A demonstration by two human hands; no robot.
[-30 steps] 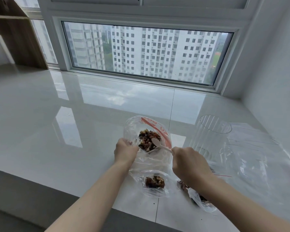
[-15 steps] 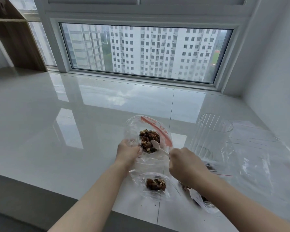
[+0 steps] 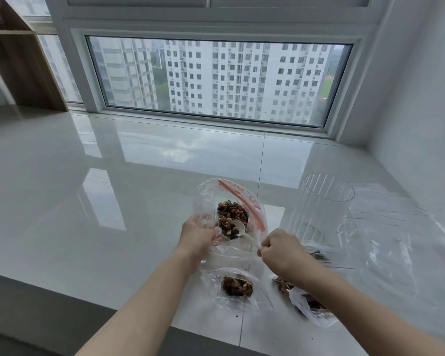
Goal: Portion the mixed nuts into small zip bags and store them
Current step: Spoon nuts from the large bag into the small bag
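A large clear zip bag [image 3: 206,199] with a red seal strip stands open on the white tiled ledge and holds mixed nuts [image 3: 230,217]. My left hand [image 3: 197,236] grips the bag's left rim and keeps its mouth open. My right hand [image 3: 280,250] pinches the handle of a white plastic spoon [image 3: 239,228], whose bowl lies in the nuts. In front of the big bag lies a small zip bag [image 3: 238,287] with a portion of nuts. Another small bag with nuts [image 3: 308,304] lies under my right forearm, partly hidden.
A clear ribbed plastic container [image 3: 321,201] stands upright to the right of the big bag. Several flat clear bags [image 3: 388,232] lie further right, next to the white wall. The ledge's front edge [image 3: 88,296] runs near my arms. A window closes the back.
The spoon's bowl has gone deeper into the nuts in the big bag. My right hand has shifted slightly toward the bag. My left hand keeps its hold on the rim.
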